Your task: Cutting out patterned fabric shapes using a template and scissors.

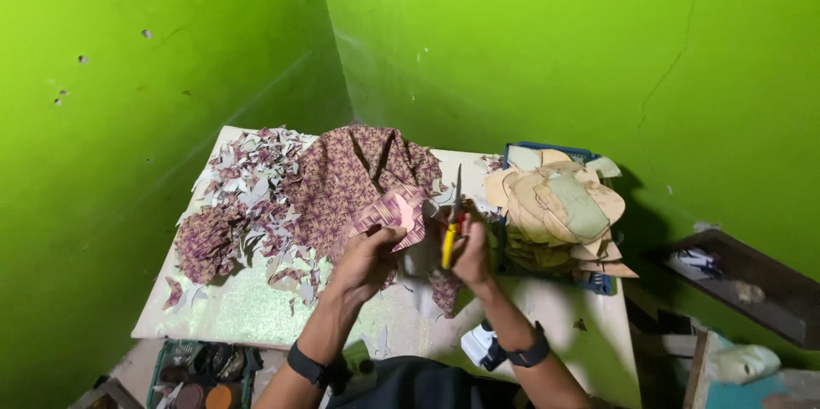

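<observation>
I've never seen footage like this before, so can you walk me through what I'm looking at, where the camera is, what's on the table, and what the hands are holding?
There is no machine here: a person works with two bare hands, and the single picture comes from a camera worn on their head, looking down. The left hand holds a small pink patterned cut piece. The right hand grips yellow-handled scissors, blades pointing up. They work over a pale table set in a corner of bright green walls. On the table lie a large purple patterned fabric, a heap of cut scraps to the left, and a stack of tan cardboard templates in a blue tray to the right. Both wrists wear dark bands.
</observation>
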